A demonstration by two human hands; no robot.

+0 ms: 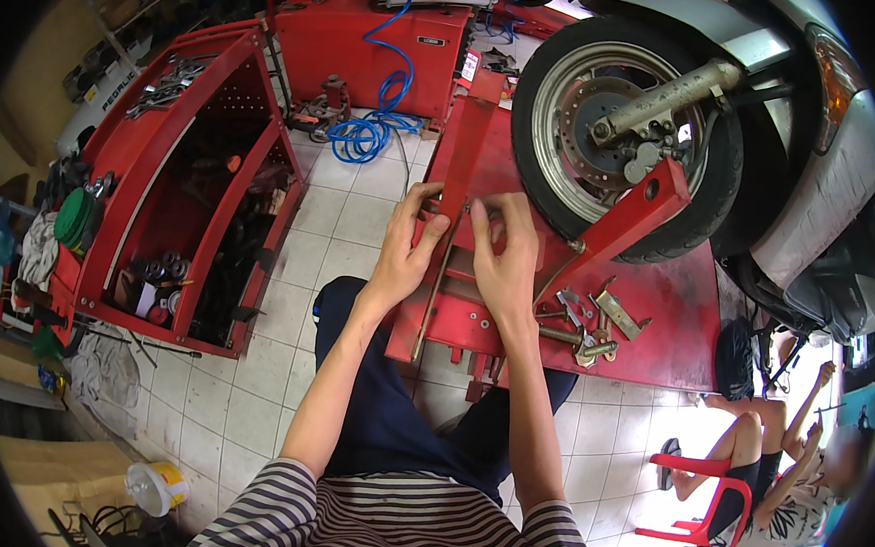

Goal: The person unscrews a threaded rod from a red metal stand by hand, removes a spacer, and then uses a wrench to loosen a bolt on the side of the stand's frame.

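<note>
Both of my hands are at a red metal bar (470,155) on the near end of a red motorcycle lift. My left hand (409,247) is on the bar's left side, its fingers curled in and thumb near the edge; whatever lies in them is hidden. On the other side, my right hand (506,273) bends its thumb and fingers together close to the bar, around something too small to name. Right of it rises a second red arm (627,213), beside the motorcycle's wheel (626,135). Metal brackets and small parts (620,315) lie on the red platform (669,343).
A red tool cart (194,249) with wrenches (173,87) on top stands at left. A coiled blue hose (366,139) lies on the tiled floor beyond. At lower left is a white bucket (156,487). A person sits on a red chair (704,500) at right.
</note>
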